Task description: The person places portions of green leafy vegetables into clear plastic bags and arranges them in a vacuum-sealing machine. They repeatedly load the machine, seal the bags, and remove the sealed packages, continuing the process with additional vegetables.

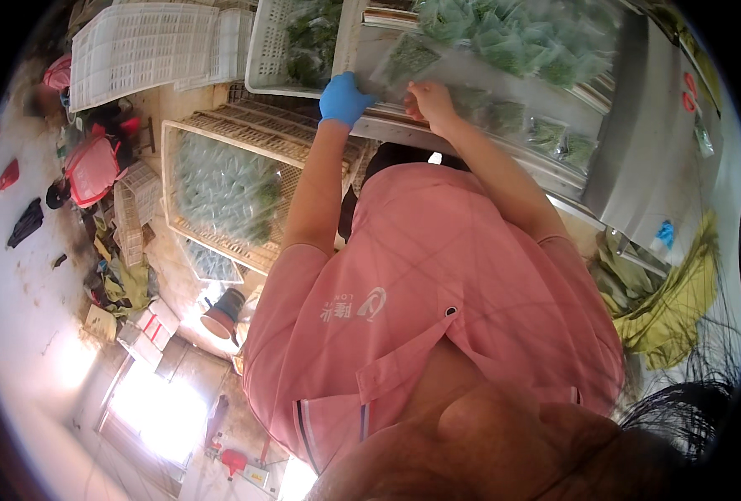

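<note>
My left hand (348,101), in a blue glove, is at the near right corner of a white plastic crate (263,50) holding green leafy sprigs. Its fingers are curled, and what they grip is hidden from me. My bare right hand (429,103) hovers over the near edge of the metal work table (376,50). Its fingers are loosely bent and apart, with nothing visible in them. Just beyond both hands lies a clear bag of green sprigs (409,57). More filled clear bags (525,37) are heaped at the far side, and several lie in a row to the right.
A cream crate (172,171) full of bagged greens stands below on the left. White crates (145,52) are at the far left. Red-handled scissors (689,92) lie on the metal surface at right, above yellow-green sacking (675,313). A person in pink (93,171) is at left.
</note>
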The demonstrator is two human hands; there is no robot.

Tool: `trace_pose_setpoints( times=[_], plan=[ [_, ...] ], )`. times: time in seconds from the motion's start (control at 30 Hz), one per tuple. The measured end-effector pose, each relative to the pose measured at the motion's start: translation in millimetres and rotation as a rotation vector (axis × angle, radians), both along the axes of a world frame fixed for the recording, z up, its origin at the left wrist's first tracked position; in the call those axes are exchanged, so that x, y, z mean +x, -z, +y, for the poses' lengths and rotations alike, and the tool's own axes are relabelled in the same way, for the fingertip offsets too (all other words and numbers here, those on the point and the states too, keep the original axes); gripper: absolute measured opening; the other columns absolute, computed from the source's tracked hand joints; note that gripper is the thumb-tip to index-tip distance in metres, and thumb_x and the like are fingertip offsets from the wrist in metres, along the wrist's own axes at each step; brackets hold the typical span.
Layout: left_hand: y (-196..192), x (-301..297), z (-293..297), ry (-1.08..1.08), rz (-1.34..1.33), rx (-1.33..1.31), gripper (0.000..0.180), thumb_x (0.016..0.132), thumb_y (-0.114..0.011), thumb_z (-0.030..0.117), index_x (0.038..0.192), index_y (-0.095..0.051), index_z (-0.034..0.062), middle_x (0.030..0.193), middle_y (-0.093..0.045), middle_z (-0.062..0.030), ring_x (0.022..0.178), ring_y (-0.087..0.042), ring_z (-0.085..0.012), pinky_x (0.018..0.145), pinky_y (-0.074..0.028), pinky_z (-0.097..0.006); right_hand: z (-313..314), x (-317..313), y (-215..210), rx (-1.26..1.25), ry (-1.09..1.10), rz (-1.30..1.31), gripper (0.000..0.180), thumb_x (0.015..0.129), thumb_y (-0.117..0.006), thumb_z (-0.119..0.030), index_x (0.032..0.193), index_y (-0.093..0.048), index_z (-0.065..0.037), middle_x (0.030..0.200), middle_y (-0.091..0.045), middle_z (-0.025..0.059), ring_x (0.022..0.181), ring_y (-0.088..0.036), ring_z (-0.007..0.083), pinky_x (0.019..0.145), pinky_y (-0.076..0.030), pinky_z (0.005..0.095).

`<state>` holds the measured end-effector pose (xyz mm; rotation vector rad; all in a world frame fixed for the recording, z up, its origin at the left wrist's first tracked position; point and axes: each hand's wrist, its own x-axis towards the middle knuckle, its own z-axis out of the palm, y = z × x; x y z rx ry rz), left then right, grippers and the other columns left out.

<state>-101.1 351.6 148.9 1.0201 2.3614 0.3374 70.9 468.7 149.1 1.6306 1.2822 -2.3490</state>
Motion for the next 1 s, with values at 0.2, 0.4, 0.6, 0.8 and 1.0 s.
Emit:
trace_pose_setpoints(
  times=[0.2,0.4,0.6,0.8,1.0],
  plan=[
    [-2,10,7,0.039,-0.059,0.191,0.041,0.064,-0.081,0.031,0.091,-0.067,0.0041,0.09,-0.068,-0.0189,0.088,-0.065,-0.0359,0.078,-0.052,-0.042,-1,4,10,0.029,0.054,0.03,0.022,0.095,-0.056,-0.023,0.101,-0.059,-0.002,0.082,-0.066,0.0103,0.057,-0.063,0.0183,0.045,-0.052,0.0292],
    [-5,25,12,0.005,-0.081,0.134,0.035,0.067,-0.078,0.027,0.09,-0.066,0.004,0.09,-0.067,-0.0195,0.086,-0.065,-0.0388,0.076,-0.052,-0.045,-2,5,8,0.045,0.039,0.049,0.023,0.095,-0.055,-0.023,0.102,-0.059,-0.001,0.081,-0.067,0.011,0.057,-0.063,0.0188,0.044,-0.052,0.0291],
    [12,33,16,0.041,0.043,0.198,0.022,0.071,-0.071,0.017,0.088,-0.067,0.004,0.089,-0.067,-0.0208,0.085,-0.064,-0.04,0.075,-0.052,-0.046,-3,5,9,0.04,0.067,0.051,0.024,0.095,-0.056,-0.023,0.101,-0.059,0.0,0.082,-0.067,0.0116,0.058,-0.064,0.0196,0.045,-0.053,0.0302],
    [7,23,18,0.141,0.004,0.14,0.021,0.07,-0.07,0.015,0.088,-0.069,0.004,0.087,-0.068,-0.0188,0.084,-0.064,-0.0391,0.075,-0.052,-0.045,-2,3,3,-0.011,0.106,0.071,0.022,0.093,-0.058,-0.021,0.098,-0.06,0.0,0.083,-0.067,0.0116,0.061,-0.065,0.0207,0.05,-0.055,0.0316],
    [-26,10,6,-0.101,-0.218,0.336,0.023,0.069,-0.073,0.012,0.09,-0.071,0.0029,0.081,-0.07,-0.0139,0.071,-0.067,-0.0246,0.07,-0.053,-0.034,-3,-2,2,-0.097,0.252,0.334,0.02,0.091,-0.06,-0.016,0.098,-0.059,0.003,0.097,-0.065,0.0149,0.087,-0.065,0.0239,0.08,-0.057,0.0343]
  ],
)
